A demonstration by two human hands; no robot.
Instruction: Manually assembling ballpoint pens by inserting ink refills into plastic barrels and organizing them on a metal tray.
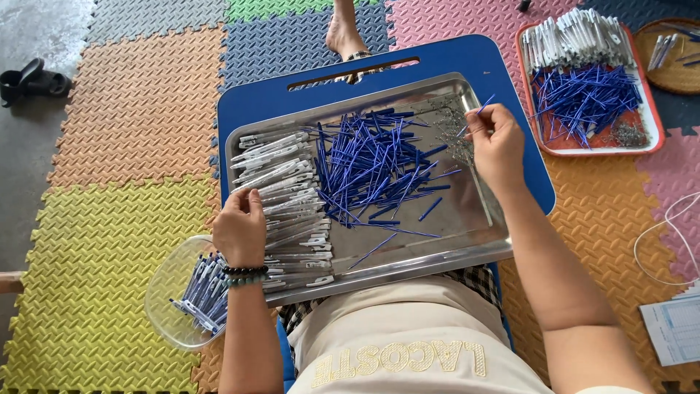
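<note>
1. Blue, thin plastic pen refill (483, 107) sits pinched in your right hand (498, 143), over the far right corner of the shiny steel tray (467, 219); it looks light and bendy, so grip mid-shaft.
2. Your left hand (239, 228) rests curled on the white plastic pen barrels (288, 208), apparently slick and stiff.

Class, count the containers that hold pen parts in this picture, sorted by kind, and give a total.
Metal tray: 1
Red-rimmed tray: 1
Clear plastic tub: 1
Round woven basket: 1
Total: 4
</note>
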